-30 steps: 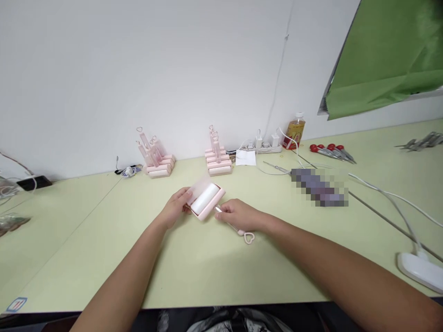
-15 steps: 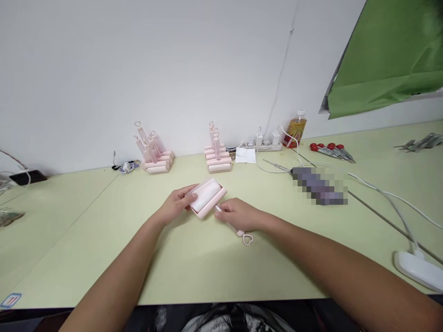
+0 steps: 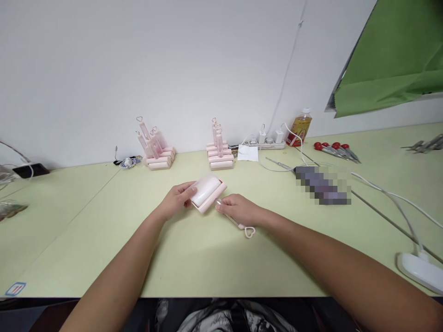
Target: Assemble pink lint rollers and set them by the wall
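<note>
A pale pink lint roller [image 3: 206, 192] with a white roll is held tilted above the table between my two hands. My left hand [image 3: 178, 199] is closed on the roller head's left end, thumb on top and fingers underneath, partly hidden. Around the clear handle [image 3: 232, 220] wraps my right hand [image 3: 238, 210], with the handle's pink heart-shaped loop [image 3: 249, 232] sticking out below it. Beyond my hands, similar lint rollers stand with handles up in two groups, one at the left [image 3: 159, 159] and one in the middle [image 3: 220, 159].
Along the wall lie a power strip [image 3: 273, 145] with chargers and a white paper [image 3: 248, 153]. A drink bottle [image 3: 299, 127], red-handled tools [image 3: 337, 151] and a blurred-out item [image 3: 321, 185] are on the right. White cables [image 3: 387, 193] cross the table's right side.
The roller head has tilted slightly in my hands, and its white roll shows at a different angle. Both hands keep their hold. The whole view has shifted a little.
</note>
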`<state>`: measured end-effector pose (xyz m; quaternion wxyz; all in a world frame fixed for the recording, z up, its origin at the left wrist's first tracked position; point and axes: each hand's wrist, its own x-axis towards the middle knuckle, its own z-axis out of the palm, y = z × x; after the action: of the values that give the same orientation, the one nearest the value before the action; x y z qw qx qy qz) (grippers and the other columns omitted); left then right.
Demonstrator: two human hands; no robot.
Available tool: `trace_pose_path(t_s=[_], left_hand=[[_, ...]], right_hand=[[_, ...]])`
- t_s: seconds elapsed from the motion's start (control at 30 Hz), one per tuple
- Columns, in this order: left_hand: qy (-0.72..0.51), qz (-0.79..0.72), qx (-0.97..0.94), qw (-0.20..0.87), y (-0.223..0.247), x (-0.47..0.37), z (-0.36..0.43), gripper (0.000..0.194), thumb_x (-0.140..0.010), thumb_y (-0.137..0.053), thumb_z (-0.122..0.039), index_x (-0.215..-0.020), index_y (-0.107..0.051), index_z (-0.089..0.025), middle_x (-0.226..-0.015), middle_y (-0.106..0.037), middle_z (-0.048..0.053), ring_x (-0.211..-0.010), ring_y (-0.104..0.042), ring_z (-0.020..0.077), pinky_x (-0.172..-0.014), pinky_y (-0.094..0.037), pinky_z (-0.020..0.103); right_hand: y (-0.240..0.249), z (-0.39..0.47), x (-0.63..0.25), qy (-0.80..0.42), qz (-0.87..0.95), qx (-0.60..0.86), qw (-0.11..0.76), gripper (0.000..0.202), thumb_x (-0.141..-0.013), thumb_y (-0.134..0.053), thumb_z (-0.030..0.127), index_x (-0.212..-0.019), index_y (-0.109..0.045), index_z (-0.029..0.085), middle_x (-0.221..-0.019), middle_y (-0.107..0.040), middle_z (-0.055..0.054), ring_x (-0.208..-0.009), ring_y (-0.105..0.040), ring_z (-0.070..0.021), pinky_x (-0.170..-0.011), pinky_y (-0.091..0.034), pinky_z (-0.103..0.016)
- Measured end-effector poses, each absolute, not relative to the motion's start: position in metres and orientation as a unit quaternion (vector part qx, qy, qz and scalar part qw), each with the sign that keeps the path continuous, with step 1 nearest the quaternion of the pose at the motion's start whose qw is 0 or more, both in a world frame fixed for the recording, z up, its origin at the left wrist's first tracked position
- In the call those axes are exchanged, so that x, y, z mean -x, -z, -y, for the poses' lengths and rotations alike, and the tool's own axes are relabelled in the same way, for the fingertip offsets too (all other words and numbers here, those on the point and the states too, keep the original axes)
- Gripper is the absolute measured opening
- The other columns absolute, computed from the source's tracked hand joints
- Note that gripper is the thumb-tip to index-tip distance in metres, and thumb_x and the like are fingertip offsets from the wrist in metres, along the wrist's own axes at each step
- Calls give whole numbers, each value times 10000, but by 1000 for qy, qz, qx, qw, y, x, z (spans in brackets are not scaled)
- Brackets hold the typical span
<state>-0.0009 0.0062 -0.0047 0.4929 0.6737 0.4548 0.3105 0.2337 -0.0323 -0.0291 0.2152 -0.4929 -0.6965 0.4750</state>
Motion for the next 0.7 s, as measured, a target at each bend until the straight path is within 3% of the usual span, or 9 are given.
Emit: trace_pose_path(t_s=[0.3, 0.5, 0.7], left_hand=[[-353, -475, -653, 473, 11, -6, -7, 483, -799, -560, -571, -1039, -670, -167, -633, -553, -5, -534, -481, 122, -515, -403, 249], [-330, -482, -657, 477, 7, -5, -6, 392, -798, -567, -543, -740, -619, -159, -603, -534, 2, -526, -482, 118, -508, -395, 247], [-291, -551, -635, 457, -2, -11, 3, 347, -826, -505, -521, -733, -522, -187, -525, -485, -25, -428, -456, 123, -425, -338, 249]], right_hand=[[28, 33, -232, -435, 710, 511, 215, 398, -858, -470, 493, -621, -341, 201, -548, -372, 45, -479, -344, -95, -456, -233, -237], [29, 34, -233, -425, 724, 508, 191, 403, -880, -440, 504, -635, -338, 201, -541, -403, 38, -448, -374, -98, -448, -254, -243], [29, 33, -235, -438, 726, 499, 179, 394, -881, -456, 484, -633, -340, 201, -536, -409, 32, -439, -374, -100, -443, -254, -240]])
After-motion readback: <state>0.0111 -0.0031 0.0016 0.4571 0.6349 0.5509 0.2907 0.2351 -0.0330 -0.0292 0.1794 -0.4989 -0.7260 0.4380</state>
